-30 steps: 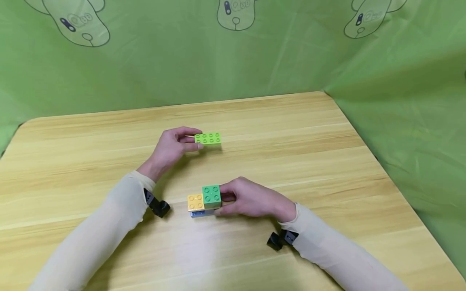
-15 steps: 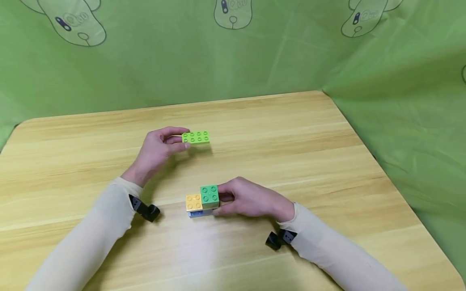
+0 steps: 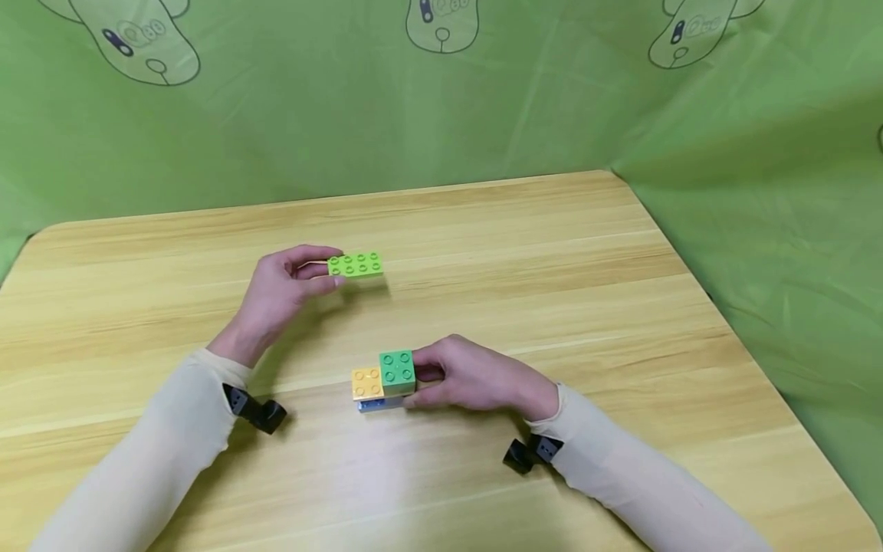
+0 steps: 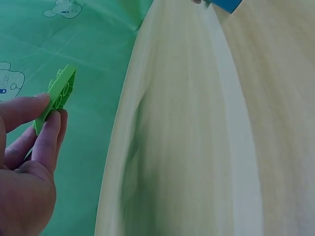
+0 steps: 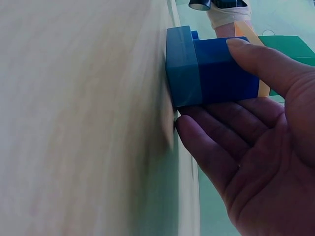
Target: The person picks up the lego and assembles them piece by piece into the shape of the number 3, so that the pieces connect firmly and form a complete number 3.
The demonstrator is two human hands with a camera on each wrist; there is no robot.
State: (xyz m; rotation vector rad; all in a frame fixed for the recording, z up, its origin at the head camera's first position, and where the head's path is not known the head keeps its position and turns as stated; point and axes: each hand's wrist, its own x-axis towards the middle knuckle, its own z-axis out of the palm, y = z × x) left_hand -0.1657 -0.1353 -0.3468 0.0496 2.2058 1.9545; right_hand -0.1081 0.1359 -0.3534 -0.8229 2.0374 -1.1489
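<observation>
My left hand pinches one end of a lime-green toy building brick between thumb and fingers. The left wrist view shows the hollow underside of this brick, held off the table. Nearer the front, my right hand grips a stack of bricks from its right side. On top of the stack is a square green brick, above a yellow-orange one. In the right wrist view, the thumb lies on a dark blue brick, with a lighter blue brick at the bottom.
A wood-grain table lies beneath both hands. Green cloth printed with cartoon animal heads hangs behind it and along the right side. Small black cameras are worn at both wrists, over pale sleeves.
Still pinching the lime-green brick, my left hand has moved left above the table. My right hand and the stack have stayed nearly in place.
</observation>
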